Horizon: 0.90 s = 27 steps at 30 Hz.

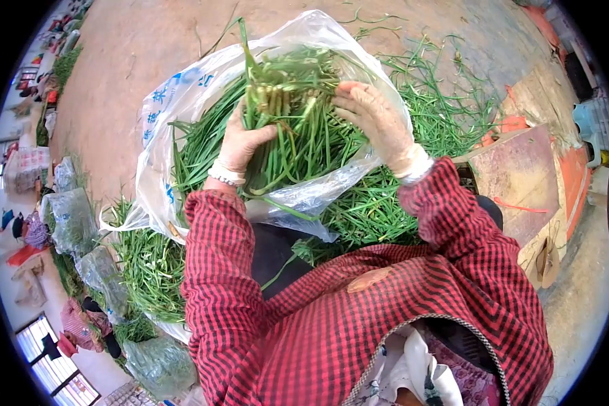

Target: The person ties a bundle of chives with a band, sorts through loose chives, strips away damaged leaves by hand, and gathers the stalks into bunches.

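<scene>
My left hand point(242, 141), in a thin pale glove with a beaded bracelet at its wrist, is closed around a bunch of green chives point(277, 101). The pale cut ends of the bunch face me. At its right side is my right hand point(375, 120), also gloved, its fingers stretched out and their tips close to or touching the stalks. Beneath both hands an open clear plastic bag point(157, 145) with blue printing holds more chives point(210, 128). Stalks hide part of the left fingers.
Loose chives point(446, 101) lie heaped right of the bag, with another heap point(149, 271) at the left. A worn board point(521, 169) stands at the right. Filled plastic bags point(74, 220) line the far left, where a person in a pink top point(81, 321) is visible.
</scene>
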{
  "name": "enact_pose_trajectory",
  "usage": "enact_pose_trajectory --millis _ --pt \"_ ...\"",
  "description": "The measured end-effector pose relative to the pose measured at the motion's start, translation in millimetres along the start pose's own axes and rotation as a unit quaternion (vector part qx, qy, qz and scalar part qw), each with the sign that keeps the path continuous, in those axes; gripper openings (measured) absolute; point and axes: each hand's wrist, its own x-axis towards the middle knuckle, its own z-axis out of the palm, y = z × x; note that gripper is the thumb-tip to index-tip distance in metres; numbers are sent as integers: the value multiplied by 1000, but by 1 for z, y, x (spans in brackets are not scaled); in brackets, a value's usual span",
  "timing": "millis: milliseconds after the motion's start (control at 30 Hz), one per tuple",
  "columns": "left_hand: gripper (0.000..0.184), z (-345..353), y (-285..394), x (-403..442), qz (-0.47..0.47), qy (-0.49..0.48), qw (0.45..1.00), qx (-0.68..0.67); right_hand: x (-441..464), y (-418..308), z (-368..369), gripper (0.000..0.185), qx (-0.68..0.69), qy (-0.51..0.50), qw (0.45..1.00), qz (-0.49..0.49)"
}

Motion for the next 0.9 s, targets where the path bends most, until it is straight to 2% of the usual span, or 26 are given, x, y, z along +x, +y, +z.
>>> enact_pose_trajectory --millis 67,100,167,200,233,300,367,400,433,467,533,567,633,667,700,767,800,833,900 --pt "81 10 0 1 8 23 997 71 13 13 14 37 149 43 988 -21" --pt "86 13 -2 0 8 21 998 66 15 14 23 37 151 45 987 -22" --pt "94 13 -3 0 12 48 989 138 12 10 44 46 -42 103 991 -67" --pt "94 15 2 -1 13 45 989 139 6 0 61 59 22 89 995 -39" --pt "98 15 6 -5 24 39 977 208 6 2 71 71 -7 62 996 -66" --pt "109 18 25 -17 56 6 941 333 7 4 84 80 -89 28 988 -120" --pt "111 19 17 -24 151 -3 910 386 8 2 100 93 -90 -39 981 -165" --pt "105 38 39 -35 -3 33 958 286 1 5 109 104 -248 -34 942 -222" --pt "93 25 24 -30 -20 0 995 94 -12 6 113 109 -355 -40 878 -320" --pt "81 12 9 -25 -49 -23 994 -99 -19 1 121 110 -398 -42 864 -305" --pt "71 3 6 -27 32 18 995 91 -20 -5 132 110 -451 -56 839 -299" --pt "68 2 8 -29 33 63 997 38 -16 -7 131 110 -449 -57 840 -299" --pt "63 3 11 -26 62 80 993 68 2 -11 126 103 -340 -102 897 -263" --pt "60 3 14 -23 76 83 989 94 8 -13 123 93 -179 -80 957 -212" --pt "57 4 16 -20 90 87 985 120 13 -13 118 83 -13 -55 987 -152" --pt "55 10 16 -16 53 72 988 123 36 4 91 79 58 -42 988 -134" --pt "42 16 14 -17 75 87 985 129 46 21 76 78 38 -34 992 -113" --pt "42 15 16 -19 71 87 985 131 54 40 59 78 19 -24 995 -93" --pt "45 12 25 -25 66 92 980 162 70 78 24 69 82 18 996 7"
